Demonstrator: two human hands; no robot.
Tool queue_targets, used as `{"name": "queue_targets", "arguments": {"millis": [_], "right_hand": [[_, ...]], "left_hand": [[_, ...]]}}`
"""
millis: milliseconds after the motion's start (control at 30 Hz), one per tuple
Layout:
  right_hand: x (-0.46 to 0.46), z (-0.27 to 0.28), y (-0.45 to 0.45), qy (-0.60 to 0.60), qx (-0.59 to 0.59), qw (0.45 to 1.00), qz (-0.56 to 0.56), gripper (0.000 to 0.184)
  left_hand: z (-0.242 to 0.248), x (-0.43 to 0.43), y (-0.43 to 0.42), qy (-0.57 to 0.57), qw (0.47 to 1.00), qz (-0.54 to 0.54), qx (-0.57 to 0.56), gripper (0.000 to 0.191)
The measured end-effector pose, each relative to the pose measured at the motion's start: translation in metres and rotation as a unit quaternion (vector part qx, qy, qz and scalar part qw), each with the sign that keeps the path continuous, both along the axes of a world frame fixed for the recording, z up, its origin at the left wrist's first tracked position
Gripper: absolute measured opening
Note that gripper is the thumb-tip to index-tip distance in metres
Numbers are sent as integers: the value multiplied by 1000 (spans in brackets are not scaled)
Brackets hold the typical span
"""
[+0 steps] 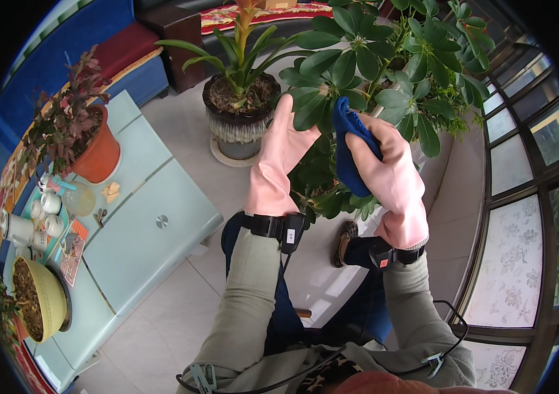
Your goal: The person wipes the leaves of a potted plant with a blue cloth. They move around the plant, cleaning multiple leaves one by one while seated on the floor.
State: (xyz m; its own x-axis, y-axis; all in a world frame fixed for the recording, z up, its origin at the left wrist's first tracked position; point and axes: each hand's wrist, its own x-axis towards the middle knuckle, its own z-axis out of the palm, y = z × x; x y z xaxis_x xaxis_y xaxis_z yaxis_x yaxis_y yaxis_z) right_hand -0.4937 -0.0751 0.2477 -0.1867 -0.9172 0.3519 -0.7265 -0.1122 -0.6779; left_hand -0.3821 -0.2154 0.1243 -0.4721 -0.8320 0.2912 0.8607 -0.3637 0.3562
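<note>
My right hand point(383, 157), in a pink rubber glove, grips a folded dark blue cloth point(351, 157) against the leaves of an umbrella plant point(358, 42). My left hand point(279, 152), gloved the same way, reaches in at the plant's left side. Its thumb and fingers are spread, and a drooping green leaf point(307, 115) overlaps it; part of the fingers is hidden there. Whether the left hand presses on that leaf is not clear. Lower leaves point(329, 199) hang between my two wrists.
Beyond my left hand stands a bromeliad in a glazed pot point(240, 115). A glass-topped table point(161, 197) at left carries an orange pot point(98, 147), a yellow pot point(45, 300), a glass jug point(80, 198) and several white cups point(53, 214). Framed windows point(506, 266) line the right side.
</note>
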Motion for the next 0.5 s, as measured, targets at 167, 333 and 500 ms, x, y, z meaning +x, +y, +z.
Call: {"name": "queue_targets", "arguments": {"millis": [167, 333, 500], "right_hand": [[11, -21, -46, 24, -178, 984, -6, 35], [16, -50, -71, 74, -69, 994, 35, 35], [1, -47, -48, 22, 77, 989, 123, 36]], "left_hand": [[-11, -2, -6, -138, 984, 70, -88, 59], [-18, 0, -10, -156, 987, 22, 37, 73], [-9, 13, 0, -170, 983, 4, 61, 86]]}}
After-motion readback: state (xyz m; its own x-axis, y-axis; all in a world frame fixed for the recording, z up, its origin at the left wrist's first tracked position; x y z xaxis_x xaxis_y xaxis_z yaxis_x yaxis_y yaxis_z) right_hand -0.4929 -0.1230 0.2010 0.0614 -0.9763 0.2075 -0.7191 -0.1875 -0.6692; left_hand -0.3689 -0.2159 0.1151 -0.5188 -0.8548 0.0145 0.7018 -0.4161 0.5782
